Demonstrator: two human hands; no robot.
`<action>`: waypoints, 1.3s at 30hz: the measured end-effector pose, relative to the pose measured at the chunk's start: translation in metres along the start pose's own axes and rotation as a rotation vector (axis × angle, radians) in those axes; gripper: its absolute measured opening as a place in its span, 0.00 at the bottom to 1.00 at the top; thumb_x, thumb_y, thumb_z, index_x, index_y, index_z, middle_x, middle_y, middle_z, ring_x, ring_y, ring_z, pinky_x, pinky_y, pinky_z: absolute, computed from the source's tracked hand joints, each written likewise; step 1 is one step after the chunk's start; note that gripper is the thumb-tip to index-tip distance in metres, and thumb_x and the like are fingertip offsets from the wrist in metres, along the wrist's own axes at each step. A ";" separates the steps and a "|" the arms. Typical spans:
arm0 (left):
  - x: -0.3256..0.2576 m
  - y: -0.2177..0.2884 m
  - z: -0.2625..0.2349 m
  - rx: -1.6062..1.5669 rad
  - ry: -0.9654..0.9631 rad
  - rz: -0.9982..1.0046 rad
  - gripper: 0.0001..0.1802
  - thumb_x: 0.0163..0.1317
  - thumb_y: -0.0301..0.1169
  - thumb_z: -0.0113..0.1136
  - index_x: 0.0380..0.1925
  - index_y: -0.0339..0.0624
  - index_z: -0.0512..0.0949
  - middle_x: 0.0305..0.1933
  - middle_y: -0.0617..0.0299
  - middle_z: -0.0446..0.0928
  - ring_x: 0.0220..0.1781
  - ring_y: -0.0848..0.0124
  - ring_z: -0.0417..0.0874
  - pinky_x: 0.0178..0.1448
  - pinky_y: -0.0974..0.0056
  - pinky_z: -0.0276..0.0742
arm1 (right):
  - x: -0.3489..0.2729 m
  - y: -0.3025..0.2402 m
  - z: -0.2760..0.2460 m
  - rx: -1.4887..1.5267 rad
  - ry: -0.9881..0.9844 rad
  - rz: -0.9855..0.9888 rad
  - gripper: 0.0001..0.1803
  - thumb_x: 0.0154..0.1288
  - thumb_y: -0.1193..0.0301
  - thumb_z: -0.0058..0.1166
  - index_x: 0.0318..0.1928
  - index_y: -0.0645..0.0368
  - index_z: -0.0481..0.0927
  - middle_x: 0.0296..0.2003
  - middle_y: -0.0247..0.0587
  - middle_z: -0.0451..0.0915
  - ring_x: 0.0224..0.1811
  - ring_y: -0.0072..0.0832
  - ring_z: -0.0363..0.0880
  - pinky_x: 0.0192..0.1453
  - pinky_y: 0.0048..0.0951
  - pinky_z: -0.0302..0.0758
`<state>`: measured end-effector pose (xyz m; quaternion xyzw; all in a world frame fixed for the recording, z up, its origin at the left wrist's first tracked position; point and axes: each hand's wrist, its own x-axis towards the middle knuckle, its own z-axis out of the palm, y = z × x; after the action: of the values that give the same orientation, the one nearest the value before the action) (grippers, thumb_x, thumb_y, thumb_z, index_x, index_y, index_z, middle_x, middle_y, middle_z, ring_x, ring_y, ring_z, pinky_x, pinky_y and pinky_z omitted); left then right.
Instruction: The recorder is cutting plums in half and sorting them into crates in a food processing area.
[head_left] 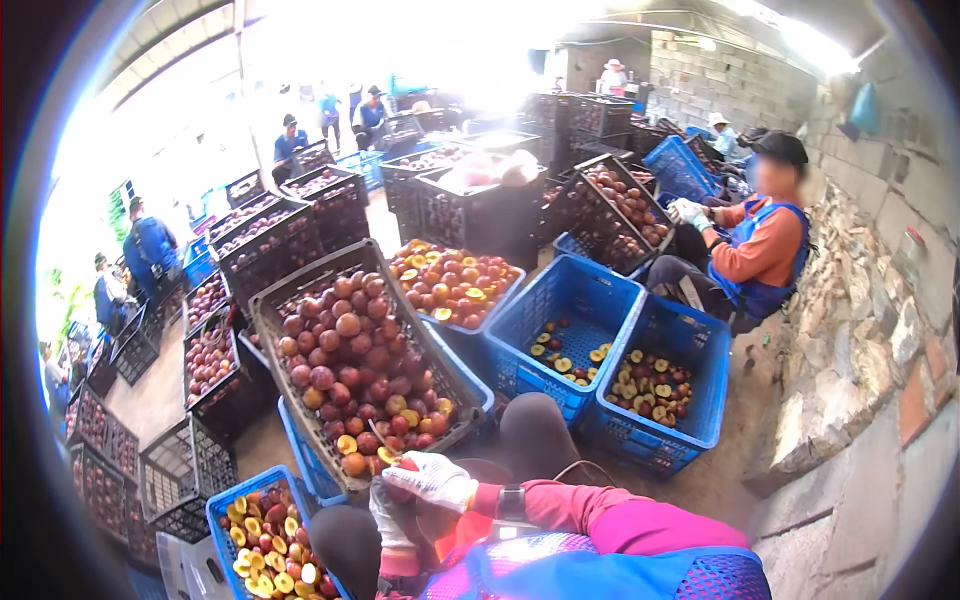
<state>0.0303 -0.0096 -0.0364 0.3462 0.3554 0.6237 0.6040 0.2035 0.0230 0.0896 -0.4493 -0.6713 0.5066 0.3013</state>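
Observation:
Low in the middle, my gloved hands meet at the lower edge of a tilted black crate (268, 330) full of dark red plums (345, 345). My left hand (392, 522), in a greyish glove, is closed around a dark red plum (400, 482), mostly covered by the fingers. My right hand (440, 482), in a white glove, is closed beside it. What looks like a thin knife blade (377, 436) sticks out from the right fingers towards the plums. A cut plum half with yellow flesh (387, 455) lies by the fingertips.
A blue crate (215, 510) of halved plums stands at lower left. Two blue crates (640, 300) with some cut plums stand to the right, and a full tub of plums (455, 285) beyond. A seated co-worker (765, 240) is near the stone wall (850, 330). Stacked black crates (270, 240) stand left.

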 end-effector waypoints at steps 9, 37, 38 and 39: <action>0.012 -0.037 -0.026 0.164 -0.132 -0.093 0.33 0.84 0.64 0.45 0.69 0.52 0.79 0.70 0.56 0.83 0.72 0.54 0.84 0.79 0.45 0.79 | 0.000 0.016 0.021 -0.214 0.073 0.037 0.31 0.72 0.41 0.68 0.54 0.58 0.87 0.48 0.55 0.90 0.55 0.52 0.90 0.61 0.47 0.83; 0.011 -0.015 0.002 0.806 -0.353 0.045 0.40 0.78 0.60 0.55 0.82 0.51 0.69 0.81 0.54 0.75 0.81 0.54 0.78 0.82 0.41 0.78 | 0.004 -0.033 -0.031 -0.690 -0.210 -0.381 0.22 0.69 0.47 0.67 0.44 0.53 0.87 0.36 0.47 0.90 0.36 0.51 0.92 0.38 0.49 0.86; 0.005 0.000 0.015 0.850 -0.359 0.090 0.37 0.80 0.60 0.53 0.79 0.50 0.72 0.78 0.54 0.78 0.79 0.54 0.80 0.80 0.41 0.79 | 0.004 -0.029 -0.029 -0.680 -0.200 -0.322 0.22 0.69 0.46 0.66 0.43 0.53 0.88 0.36 0.47 0.90 0.36 0.51 0.92 0.39 0.49 0.86; 0.000 0.020 0.034 0.897 -0.369 0.141 0.35 0.81 0.60 0.50 0.76 0.50 0.75 0.75 0.54 0.81 0.76 0.53 0.83 0.79 0.41 0.81 | 0.008 -0.024 -0.026 -0.638 -0.160 -0.290 0.23 0.70 0.43 0.64 0.42 0.51 0.89 0.37 0.48 0.91 0.37 0.52 0.93 0.42 0.50 0.87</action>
<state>0.0493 -0.0091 -0.0022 0.7001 0.4519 0.3768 0.4046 0.2156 0.0387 0.1197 -0.3798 -0.8739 0.2572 0.1613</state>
